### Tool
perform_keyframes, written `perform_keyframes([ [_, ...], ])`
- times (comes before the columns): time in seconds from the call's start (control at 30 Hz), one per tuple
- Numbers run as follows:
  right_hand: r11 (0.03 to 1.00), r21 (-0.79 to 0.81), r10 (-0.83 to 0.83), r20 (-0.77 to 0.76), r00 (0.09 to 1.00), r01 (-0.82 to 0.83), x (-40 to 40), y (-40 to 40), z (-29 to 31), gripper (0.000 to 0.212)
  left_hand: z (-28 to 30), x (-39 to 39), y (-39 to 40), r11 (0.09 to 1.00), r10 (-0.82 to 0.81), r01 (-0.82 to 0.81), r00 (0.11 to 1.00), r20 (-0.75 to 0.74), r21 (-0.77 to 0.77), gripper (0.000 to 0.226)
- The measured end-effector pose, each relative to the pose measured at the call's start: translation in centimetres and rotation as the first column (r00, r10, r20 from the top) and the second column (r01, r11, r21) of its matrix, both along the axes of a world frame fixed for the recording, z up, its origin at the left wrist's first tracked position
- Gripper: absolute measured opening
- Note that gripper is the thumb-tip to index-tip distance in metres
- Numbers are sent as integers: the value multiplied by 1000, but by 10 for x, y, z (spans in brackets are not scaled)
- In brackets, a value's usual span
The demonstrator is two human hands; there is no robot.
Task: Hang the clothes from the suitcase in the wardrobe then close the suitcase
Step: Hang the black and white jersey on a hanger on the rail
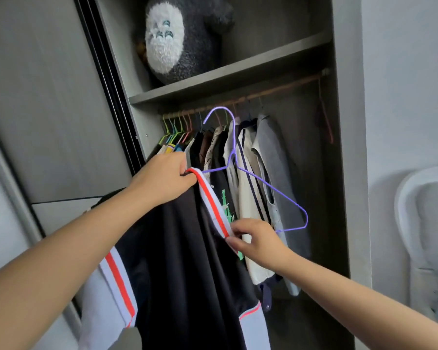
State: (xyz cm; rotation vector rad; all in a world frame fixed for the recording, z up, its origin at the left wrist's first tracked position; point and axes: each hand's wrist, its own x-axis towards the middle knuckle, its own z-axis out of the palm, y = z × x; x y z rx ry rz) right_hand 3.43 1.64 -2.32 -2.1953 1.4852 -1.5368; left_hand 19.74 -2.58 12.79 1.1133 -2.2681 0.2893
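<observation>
The left hand (166,176) grips the upper end of the collar (213,205) of a dark shirt (177,248), fingers curled round the white and red striped band, just below the left end of the wardrobe rail (263,93). The right hand (254,239) pinches the lower end of the same collar between thumb and fingertips, lower down and further right under the rail. The collar runs taut on a slant between the two hands.

A purple wire hanger (271,184) sits partly inside the shirt's neck: one arm disappears under the collar beside the left hand, the other arm juts out bare to the right, above the right hand. Its hook (221,114) rises to just below the rail, in front of the hanging clothes; whether it rests on the rail cannot be told.

The shirt hangs down from both hands, its dark body falling straight below the rail, with pale sleeves edged in red (116,286) showing beneath the left forearm and at the lower right of the body.

On the rail hang many garments (238,157), packed from its left end to past the middle, on coloured hangers (177,127). A pink empty hanger (325,114) hangs alone near the rail's right end. On the shelf (238,74) directly above the rail sits a grey plush toy (185,39) with a white belly. To the left of the rail stands the grey sliding door (48,97). The suitcase is out of view.
</observation>
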Motion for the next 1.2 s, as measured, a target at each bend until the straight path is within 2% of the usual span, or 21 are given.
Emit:
perform_keyframes([
  [0.07,999,-5,45,45,998,-45,2,1,1,22,-2,7,-8,997,-34,37,998,-59,60,37],
  [0.13,974,116,167,196,966,-192,-2,6,4,11,-2,14,-17,988,-45,64,990,-136,140,35],
  [0.2,899,197,288,407,867,-391,-6,11,8,16,-2,25,-27,983,-41,75,979,-199,167,31],
  [0.27,809,264,338,523,783,-525,-14,16,12,13,-1,32,-33,982,-55,92,974,-218,163,19],
  [0.33,738,404,356,447,821,-540,-26,19,13,13,3,38,-37,981,-58,100,970,-237,169,9],
  [0.37,720,495,361,330,872,-486,-33,20,16,13,6,45,-42,979,-50,100,962,-267,175,7],
  [0.43,729,629,318,39,947,-271,-53,25,20,24,9,59,-50,976,-49,123,929,-366,182,9],
  [0.47,751,635,260,-32,965,-181,-66,27,24,32,9,66,-53,972,-45,130,920,-390,195,17],
  [0.53,855,515,71,-14,997,-54,-86,33,35,53,-1,79,-62,938,-89,221,898,-432,267,12],
  [0.57,909,417,-29,1,1000,25,-93,37,42,54,-9,82,-62,904,-125,271,907,-403,330,14],
  [0.6,938,327,-121,6,993,112,-100,39,48,45,-17,82,-62,875,-155,308,909,-387,374,24],
  [0.67,944,178,-275,-45,960,278,-108,41,54,31,-33,79,-65,861,-182,301,935,-304,410,17],
  [0.7,942,136,-302,-64,951,308,-110,42,54,31,-38,77,-65,857,-199,294,946,-254,424,30],
  [0.73,942,136,-296,-86,951,305,-111,42,54,30,-41,73,-65,854,-209,289,952,-224,433,40],
  [0.83,950,210,-191,-187,964,229,-97,37,62,26,-49,52,-63,870,-234,270,963,-135,413,29],
  [0.9,963,178,-150,-262,953,200,-82,27,70,29,-52,32,-59,898,-251,263,965,-81,354,35],
  [1.0,979,69,-165,-267,950,190,-57,14,73,43,-61,11,-54,882,-312,324,946,-92,342,42],
  [1.1,972,-30,-232,-225,946,232,-50,9,77,42,-68,-3,-53,857,-358,381,924,-132,348,41],
  [1.2,958,-63,-283,-364,887,280,-52,11,78,38,-67,-7,-50,840,-423,469,881,-215,273,39],
])
